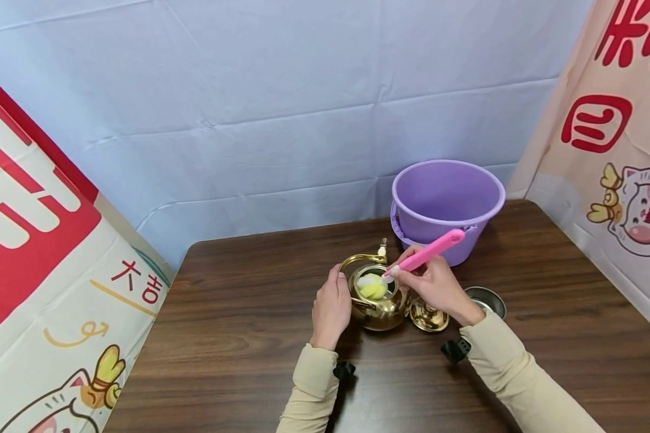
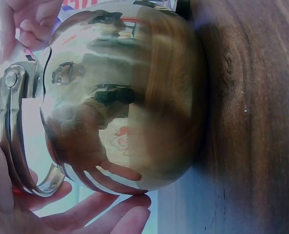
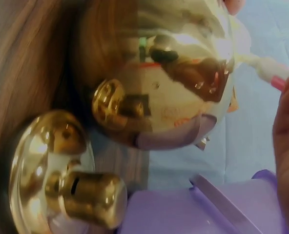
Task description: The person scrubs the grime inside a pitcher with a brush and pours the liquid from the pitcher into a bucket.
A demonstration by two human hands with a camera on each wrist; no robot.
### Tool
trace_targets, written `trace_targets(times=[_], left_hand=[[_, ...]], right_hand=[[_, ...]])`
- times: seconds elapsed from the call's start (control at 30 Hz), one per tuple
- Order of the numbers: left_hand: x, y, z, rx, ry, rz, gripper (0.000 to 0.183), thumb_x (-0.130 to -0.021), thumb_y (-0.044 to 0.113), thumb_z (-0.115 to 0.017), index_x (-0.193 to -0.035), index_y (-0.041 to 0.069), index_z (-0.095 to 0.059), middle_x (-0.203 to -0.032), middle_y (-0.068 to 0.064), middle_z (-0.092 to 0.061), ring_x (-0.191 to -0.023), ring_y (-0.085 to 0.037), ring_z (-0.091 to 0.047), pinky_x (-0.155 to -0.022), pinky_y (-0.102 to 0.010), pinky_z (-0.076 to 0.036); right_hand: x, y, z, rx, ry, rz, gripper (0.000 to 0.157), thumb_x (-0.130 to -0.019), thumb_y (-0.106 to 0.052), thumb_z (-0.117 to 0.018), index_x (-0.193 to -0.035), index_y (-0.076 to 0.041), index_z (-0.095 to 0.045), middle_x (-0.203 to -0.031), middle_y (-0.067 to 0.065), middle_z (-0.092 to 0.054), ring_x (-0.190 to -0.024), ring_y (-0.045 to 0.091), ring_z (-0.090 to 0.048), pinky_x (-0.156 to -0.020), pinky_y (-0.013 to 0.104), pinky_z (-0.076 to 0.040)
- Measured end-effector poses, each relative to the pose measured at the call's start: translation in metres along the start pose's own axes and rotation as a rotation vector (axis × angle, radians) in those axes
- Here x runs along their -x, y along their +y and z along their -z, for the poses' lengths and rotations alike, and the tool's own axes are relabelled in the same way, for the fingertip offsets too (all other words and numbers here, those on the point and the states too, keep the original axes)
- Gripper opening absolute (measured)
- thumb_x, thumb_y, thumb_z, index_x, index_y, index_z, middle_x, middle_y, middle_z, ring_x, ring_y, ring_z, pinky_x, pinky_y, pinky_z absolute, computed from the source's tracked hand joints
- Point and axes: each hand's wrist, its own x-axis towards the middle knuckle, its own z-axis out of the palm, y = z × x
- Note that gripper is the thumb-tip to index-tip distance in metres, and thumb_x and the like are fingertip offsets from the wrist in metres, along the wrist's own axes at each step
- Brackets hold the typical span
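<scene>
A gold kettle [image 1: 379,316] stands upright on the brown wooden table [image 1: 238,325], right of the middle of the head view, its open mouth facing up and its curved handle leaning toward 10 o'clock. Inside the mouth sits the yellow-and-white head of a brush [image 1: 372,288], whose pink handle rises out toward 2 o'clock. At the kettle's 9 o'clock the left hand [image 1: 331,308] holds the kettle, fingers lightly bent and laid along its side, close to the leaning handle. At 3 o'clock the right hand [image 1: 433,285] is closed in a pinch on the lower part of the pink brush handle. At 4 o'clock, just beside the kettle, a gold lid [image 1: 429,317] lies on the table with its knob up. Farther out at 3 o'clock is a round metal dish [image 1: 490,297], partly hidden by the right wrist. A purple bucket [image 1: 446,207] stands between 1 and 2 o'clock, its handle hanging down at the side. Both wrists, in beige sleeves [image 1: 314,382], carry small black devices [image 1: 343,370]. Beyond the table, a creased pale-blue cloth [image 1: 281,120] hangs at 12 o'clock, a red-and-white printed banner [image 1: 32,198] at 9 o'clock, and a pinkish banner [image 1: 579,204] with a cartoon cat at 2 o'clock.
</scene>
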Motion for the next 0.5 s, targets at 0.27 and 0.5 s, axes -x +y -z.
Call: trace_targets(times=[0.27,0.5], left_hand=[[0.0019,0.0027,-0.0012,0.013,0.024,0.015,0.044,-0.104,0.038,-0.028,-0.138,0.025,-0.053,-0.128,-0.009,-0.064,-0.108,-0.038,-0.064,-0.081,-0.057,-0.049],[0.0013,0.0022,-0.0021,0.019,0.039,0.016,0.044,-0.104,0.037,-0.028,-0.138,0.024,-0.054,-0.128,-0.010,-0.065,-0.107,-0.040,-0.064,-0.080,-0.058,-0.049]], right_hand=[[-0.0041,0.0028,-0.0038,-0.039,0.069,-0.046,0.017,-0.090,-0.011,-0.068,-0.098,0.001,-0.059,-0.078,0.025,-0.064,-0.059,0.028,-0.062,-0.054,0.036,-0.054],[-0.0095,0.0053,-0.0065,-0.031,0.130,-0.048,0.016,-0.090,-0.013,-0.067,-0.095,0.001,-0.061,-0.073,0.019,-0.064,-0.057,0.024,-0.059,-0.051,0.033,-0.051]])
